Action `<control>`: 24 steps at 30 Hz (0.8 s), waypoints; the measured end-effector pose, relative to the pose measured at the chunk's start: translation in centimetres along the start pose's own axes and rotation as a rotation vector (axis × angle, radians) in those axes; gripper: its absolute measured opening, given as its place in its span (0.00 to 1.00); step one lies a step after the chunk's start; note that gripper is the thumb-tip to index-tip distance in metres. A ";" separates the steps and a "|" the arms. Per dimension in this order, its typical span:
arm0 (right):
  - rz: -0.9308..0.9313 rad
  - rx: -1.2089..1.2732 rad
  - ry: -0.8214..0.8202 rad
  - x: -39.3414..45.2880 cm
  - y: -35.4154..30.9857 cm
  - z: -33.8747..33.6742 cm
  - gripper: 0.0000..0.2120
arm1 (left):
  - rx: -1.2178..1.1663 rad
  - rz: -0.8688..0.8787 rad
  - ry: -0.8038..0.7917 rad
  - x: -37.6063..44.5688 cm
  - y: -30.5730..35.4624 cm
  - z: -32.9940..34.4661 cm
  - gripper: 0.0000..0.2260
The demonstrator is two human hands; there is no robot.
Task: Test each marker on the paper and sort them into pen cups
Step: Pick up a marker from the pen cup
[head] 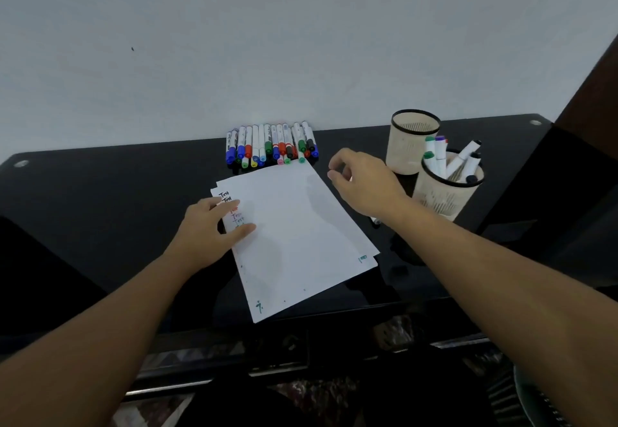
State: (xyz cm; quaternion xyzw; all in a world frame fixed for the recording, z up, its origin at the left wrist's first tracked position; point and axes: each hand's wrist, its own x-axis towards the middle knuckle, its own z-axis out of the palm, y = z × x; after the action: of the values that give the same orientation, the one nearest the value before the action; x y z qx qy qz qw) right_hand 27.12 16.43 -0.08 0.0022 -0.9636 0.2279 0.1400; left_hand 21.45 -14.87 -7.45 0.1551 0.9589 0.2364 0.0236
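Markers [271,145] lie side by side, caps toward paper [294,236].

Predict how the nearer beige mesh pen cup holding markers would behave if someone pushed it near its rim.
The nearer beige mesh pen cup is tall and narrow, so it would probably tip rather than slide. The white markers lean out above its rim, likely making it top-heavy. The glossy black table looks smooth, so a low push might slide it.

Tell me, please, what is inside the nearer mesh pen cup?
The nearer mesh pen cup holds several white markers, with green, purple and dark caps. Their lower ends are hidden by its wall.
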 end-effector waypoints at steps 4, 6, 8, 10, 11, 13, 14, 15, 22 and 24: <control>0.084 0.026 -0.124 3.8 1.7 2.7 0.11 | 0.067 0.040 0.073 -0.3 -1.5 1.0 0.39; 0.121 0.057 -0.133 5.8 2.5 3.6 0.12 | 0.065 0.047 0.111 -0.1 -1.9 1.3 0.38; 0.157 0.088 -0.130 7.8 3.3 4.6 0.12 | 0.052 0.050 0.132 0.1 -2.0 1.5 0.36; 0.182 0.128 -0.116 9.6 3.8 5.7 0.12 | 0.037 0.056 0.153 0.2 -2.1 1.7 0.35; 0.193 0.158 -0.108 10.6 3.9 6.2 0.12 | 0.027 0.057 0.160 0.3 -2.2 1.8 0.35; 0.190 0.193 -0.099 12.3 3.9 7.1 0.12 | 0.018 0.059 0.173 0.4 -2.5 1.9 0.35; 0.177 0.190 -0.096 13.1 3.9 7.6 0.12 | 0.019 0.061 0.181 0.5 -2.6 2.0 0.34; 0.162 0.181 -0.095 13.8 3.8 8.0 0.11 | 0.022 0.062 0.188 0.6 -2.7 2.0 0.33; 0.130 0.094 -0.087 16.5 4.7 10.2 0.06 | 0.030 0.067 0.206 1.0 -3.1 2.4 0.31; 0.113 0.056 -0.064 16.6 4.8 10.4 0.03 | 0.031 0.069 0.216 1.0 -3.2 2.5 0.31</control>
State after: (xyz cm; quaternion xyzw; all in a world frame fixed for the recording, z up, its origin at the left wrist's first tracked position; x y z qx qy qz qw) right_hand 8.07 17.13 -6.61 -0.0411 -0.9593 0.2624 0.0959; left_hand 19.92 -16.14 -11.14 0.1621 0.9535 0.2376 -0.0904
